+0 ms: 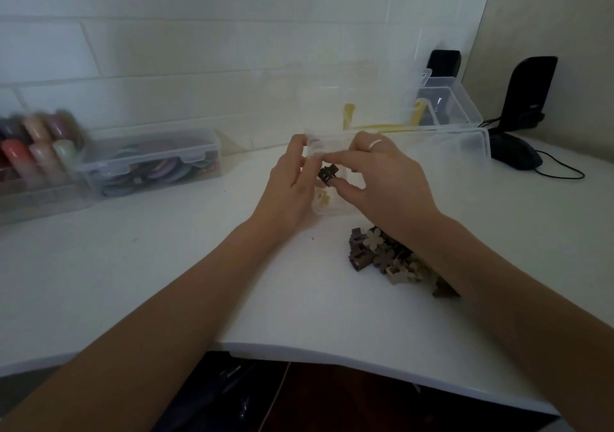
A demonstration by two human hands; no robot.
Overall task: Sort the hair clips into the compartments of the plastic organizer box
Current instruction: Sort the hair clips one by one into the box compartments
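A clear plastic organizer box (335, 207) sits on the white table, its lid raised behind. My left hand (292, 182) grips its left wall. My right hand (382, 179) pinches a small dark brown hair clip (328, 174) over the box's middle. A pale yellow clip (323, 196) lies in a near compartment. A pile of brown and beige flower-shaped hair clips (392, 259) lies on the table under my right forearm.
A closed clear box of coloured items (149, 162) and a rack of blurred bottles (33, 146) stand at the left. An open clear container (445, 106) with yellow parts stands behind. A black mouse (511, 156) and a black speaker (528, 89) are at the right.
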